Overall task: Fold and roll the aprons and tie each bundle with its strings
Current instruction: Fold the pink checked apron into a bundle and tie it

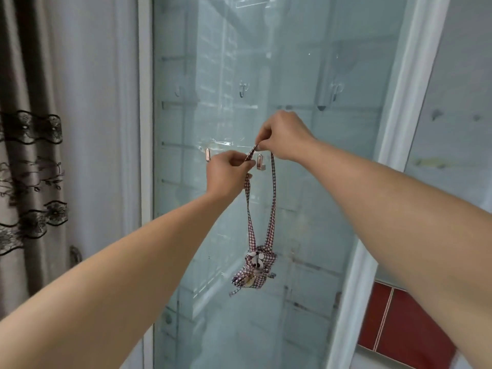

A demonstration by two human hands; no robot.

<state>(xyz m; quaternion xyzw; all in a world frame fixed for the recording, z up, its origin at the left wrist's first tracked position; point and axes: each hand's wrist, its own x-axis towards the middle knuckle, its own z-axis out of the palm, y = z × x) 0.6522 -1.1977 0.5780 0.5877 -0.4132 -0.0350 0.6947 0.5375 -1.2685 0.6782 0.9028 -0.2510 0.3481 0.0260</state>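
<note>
A rolled, tied apron bundle of red-and-white check cloth hangs in front of the frosted glass door. Its neck strap loop runs up from the bundle to my hands. My left hand pinches the left side of the strap near its top. My right hand pinches the top of the loop, a little higher. Both hands hold the strap right beside a copper-coloured hook stuck on the glass. A short string end dangles below the bundle.
A second copper hook sits left of my left hand. Clear hooks are higher on the glass. A grey curtain with black lace hangs at the left. Red tiles show at the lower right.
</note>
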